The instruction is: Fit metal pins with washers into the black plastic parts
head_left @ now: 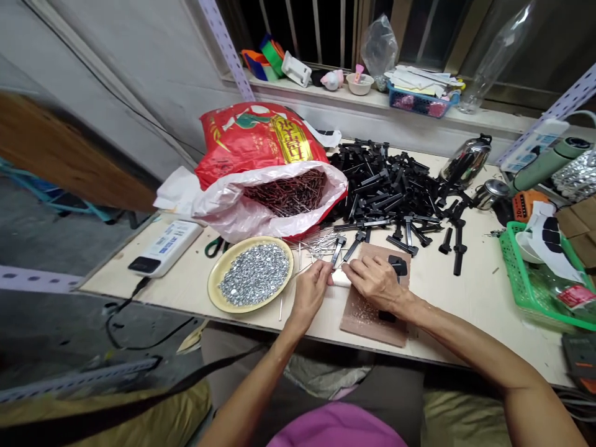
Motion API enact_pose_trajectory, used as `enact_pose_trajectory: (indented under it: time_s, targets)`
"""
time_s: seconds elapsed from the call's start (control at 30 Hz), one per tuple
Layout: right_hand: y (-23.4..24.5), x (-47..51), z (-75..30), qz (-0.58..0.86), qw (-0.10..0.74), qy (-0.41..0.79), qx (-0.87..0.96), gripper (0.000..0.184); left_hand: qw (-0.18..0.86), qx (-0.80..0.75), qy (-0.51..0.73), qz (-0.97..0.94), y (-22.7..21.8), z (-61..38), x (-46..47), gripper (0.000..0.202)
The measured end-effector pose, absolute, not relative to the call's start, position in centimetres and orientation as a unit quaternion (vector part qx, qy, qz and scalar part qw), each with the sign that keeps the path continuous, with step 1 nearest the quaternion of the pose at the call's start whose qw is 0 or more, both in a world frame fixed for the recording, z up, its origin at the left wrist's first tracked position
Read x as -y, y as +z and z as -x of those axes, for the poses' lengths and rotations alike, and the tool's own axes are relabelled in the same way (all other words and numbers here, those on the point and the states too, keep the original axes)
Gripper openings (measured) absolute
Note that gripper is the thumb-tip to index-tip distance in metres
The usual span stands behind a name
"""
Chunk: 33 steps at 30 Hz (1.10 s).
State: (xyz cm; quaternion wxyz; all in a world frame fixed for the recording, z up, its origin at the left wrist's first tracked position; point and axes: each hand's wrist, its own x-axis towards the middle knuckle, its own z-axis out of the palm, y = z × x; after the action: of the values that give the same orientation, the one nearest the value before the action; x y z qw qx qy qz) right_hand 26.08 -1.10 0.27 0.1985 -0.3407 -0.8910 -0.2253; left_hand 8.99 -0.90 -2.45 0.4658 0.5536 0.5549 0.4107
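Observation:
My left hand [309, 293] is closed in a pinch just right of the bowl; whatever sits between its fingertips is too small to make out. My right hand [378, 283] has its fingers curled above a brown board [372, 326] dusted with pale crumbs. Between the two hands shows a short white piece [342, 278], touching the fingers; its kind is unclear. Black T-shaped plastic parts with metal shafts, such as this one [338, 249], lie just beyond the fingertips. A yellow bowl [213, 292] of small silvery washers stands left of my left hand.
A red sack [261, 139] full of dark screws lies open behind the bowl. Black parts [386, 180] are heaped at the back. A white power bank [167, 248] is at left, a green basket [516, 279] at right. Loose metal pins [321, 241] lie before the sack.

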Motion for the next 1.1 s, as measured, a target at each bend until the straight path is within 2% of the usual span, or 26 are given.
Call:
enact_pose_trajectory:
  time_s: [0.13,0.33,0.47,0.7,0.83,0.97,1.1]
  targets:
    - [-0.4,2.2,-26.8,0.408,0.241,-0.192,0.859,0.025,0.337,-0.539,0.405,-0.658,-2.6,-10.2,1.4,0.028]
    - [-0.5,3.9,-27.2,0.466,0.265,-0.182,0.824,0.022,0.234,-0.493,0.459,-0.701,-3.9,-11.8,1.7,0.032]
    - [-0.3,4.7,-27.7,0.479,0.238,-0.177,0.826,0.027,0.265,-0.483,0.438,-0.711,-4.1,-12.3,2.0,0.031]
    - [-0.8,5.3,-28.4,0.516,0.247,-0.059,0.818,0.027,0.329,-0.478,0.380,-0.720,-3.6,-12.2,2.0,0.027]
    - [-1.3,5.4,-28.5,0.504,0.259,-0.102,0.817,0.024,0.347,-0.473,0.358,-0.727,-3.7,-12.4,2.0,0.027]
    - [-1.8,5.4,-28.6,0.500,0.241,-0.146,0.819,0.029,0.346,-0.461,0.360,-0.733,-4.3,-12.5,2.1,0.025]
    - [-1.5,5.4,-28.7,0.553,0.203,-0.019,0.808,0.030,0.351,-0.445,0.361,-0.740,-4.4,-12.6,2.3,0.024]
